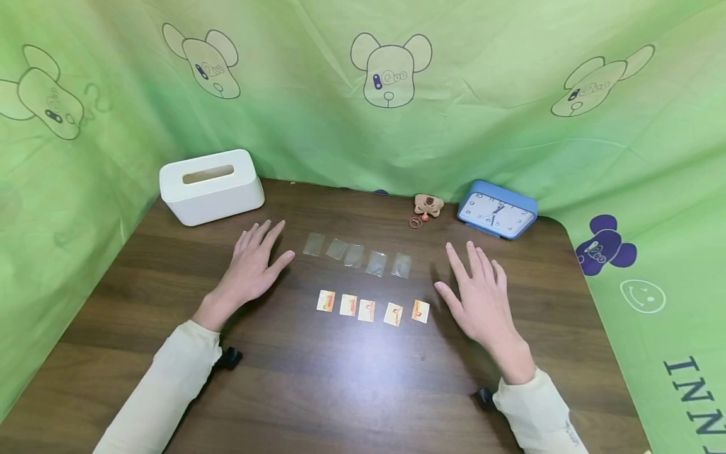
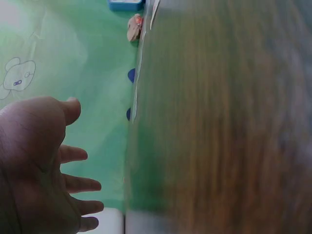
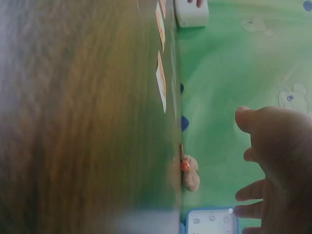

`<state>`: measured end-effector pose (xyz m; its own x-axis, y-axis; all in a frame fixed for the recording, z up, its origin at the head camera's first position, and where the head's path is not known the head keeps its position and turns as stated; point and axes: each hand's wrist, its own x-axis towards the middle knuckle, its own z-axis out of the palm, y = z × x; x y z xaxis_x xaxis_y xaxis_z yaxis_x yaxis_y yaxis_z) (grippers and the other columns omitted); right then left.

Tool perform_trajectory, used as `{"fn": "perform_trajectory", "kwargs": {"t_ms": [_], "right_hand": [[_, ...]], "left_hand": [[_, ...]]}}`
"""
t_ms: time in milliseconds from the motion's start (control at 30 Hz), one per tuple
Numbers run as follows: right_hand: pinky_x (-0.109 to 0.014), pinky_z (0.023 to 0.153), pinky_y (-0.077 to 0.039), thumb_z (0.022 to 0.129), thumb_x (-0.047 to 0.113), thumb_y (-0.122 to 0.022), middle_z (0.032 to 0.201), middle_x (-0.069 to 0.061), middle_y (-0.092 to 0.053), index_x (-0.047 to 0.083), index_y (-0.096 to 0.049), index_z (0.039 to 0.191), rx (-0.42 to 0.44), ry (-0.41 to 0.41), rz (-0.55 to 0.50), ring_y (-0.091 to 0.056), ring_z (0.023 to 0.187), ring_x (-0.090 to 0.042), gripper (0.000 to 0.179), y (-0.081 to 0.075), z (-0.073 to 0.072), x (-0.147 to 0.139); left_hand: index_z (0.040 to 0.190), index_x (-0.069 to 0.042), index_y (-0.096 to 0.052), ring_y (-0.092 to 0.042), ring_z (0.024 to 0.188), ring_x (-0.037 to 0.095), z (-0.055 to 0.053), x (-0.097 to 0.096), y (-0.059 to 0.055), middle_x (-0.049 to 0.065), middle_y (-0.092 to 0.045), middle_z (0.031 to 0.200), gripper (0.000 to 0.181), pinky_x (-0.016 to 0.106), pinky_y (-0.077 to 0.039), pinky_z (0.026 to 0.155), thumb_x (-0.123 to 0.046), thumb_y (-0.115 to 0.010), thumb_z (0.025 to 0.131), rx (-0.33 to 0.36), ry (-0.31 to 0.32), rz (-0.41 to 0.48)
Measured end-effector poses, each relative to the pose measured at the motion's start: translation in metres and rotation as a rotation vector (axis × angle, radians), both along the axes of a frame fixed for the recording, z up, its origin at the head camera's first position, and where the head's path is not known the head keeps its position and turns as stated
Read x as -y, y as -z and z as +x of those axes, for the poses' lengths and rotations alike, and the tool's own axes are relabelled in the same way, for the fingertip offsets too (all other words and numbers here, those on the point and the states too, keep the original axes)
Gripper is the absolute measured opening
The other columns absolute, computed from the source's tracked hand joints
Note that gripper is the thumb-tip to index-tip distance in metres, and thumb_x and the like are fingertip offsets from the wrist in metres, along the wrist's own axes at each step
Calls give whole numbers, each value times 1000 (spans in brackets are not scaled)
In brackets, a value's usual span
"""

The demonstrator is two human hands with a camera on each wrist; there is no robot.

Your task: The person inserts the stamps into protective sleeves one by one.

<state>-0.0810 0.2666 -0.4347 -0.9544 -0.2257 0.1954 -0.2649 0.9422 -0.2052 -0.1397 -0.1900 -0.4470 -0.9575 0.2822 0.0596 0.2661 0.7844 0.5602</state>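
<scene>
My left hand (image 1: 249, 268) is held over the table's left side with its fingers spread, holding nothing. On the other side my right hand (image 1: 481, 299) is spread as well, with nothing in it. Between the hands lie two rows of small flat pieces. The farther row has several clear plastic sleeves (image 1: 354, 255), some of them touching or nearly so. Nearer to me, several small orange and white printed cards (image 1: 366, 310) lie apart from each other. The right wrist view shows a card (image 3: 161, 83) edge-on, and the right hand (image 3: 282, 165) with its fingers extended.
A white tissue box (image 1: 212, 189) stands at the back left of the brown wooden table (image 1: 317, 391). At the back right are a blue clock (image 1: 498, 209) and a brown plush keychain (image 1: 428, 205). Green printed cloth (image 1: 300, 113) hangs around the table.
</scene>
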Motion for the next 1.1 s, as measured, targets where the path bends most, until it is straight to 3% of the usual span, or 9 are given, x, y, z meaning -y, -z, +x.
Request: {"fn": "perform_trajectory", "kwargs": {"t_ms": [500,933,1100], "right_hand": [[-68,123,-30,108,35,-71,165,-31,-47,10,-47,168,-38,-75,-84,-47,152,-49,70,7,2,33],[-66,118,-37,106,34,-74,157,-27,-58,10,-55,162,-69,-170,-169,-58,140,-47,64,15,3,65],[-65,116,-40,105,34,-74,153,-26,-62,9,-59,159,-81,-206,-201,-61,137,-46,61,17,5,78]], "left_hand": [[157,7,-51,-33,160,50,-3,-14,11,34,-44,166,58,71,-10,132,-28,-66,113,26,-63,109],[147,8,-60,-29,161,51,-10,-31,19,35,-39,167,51,67,-7,134,-24,-72,109,37,-159,192],[143,6,-62,-22,163,53,-12,-38,23,35,-35,169,47,70,-11,132,-24,-73,108,36,-196,226]]}}
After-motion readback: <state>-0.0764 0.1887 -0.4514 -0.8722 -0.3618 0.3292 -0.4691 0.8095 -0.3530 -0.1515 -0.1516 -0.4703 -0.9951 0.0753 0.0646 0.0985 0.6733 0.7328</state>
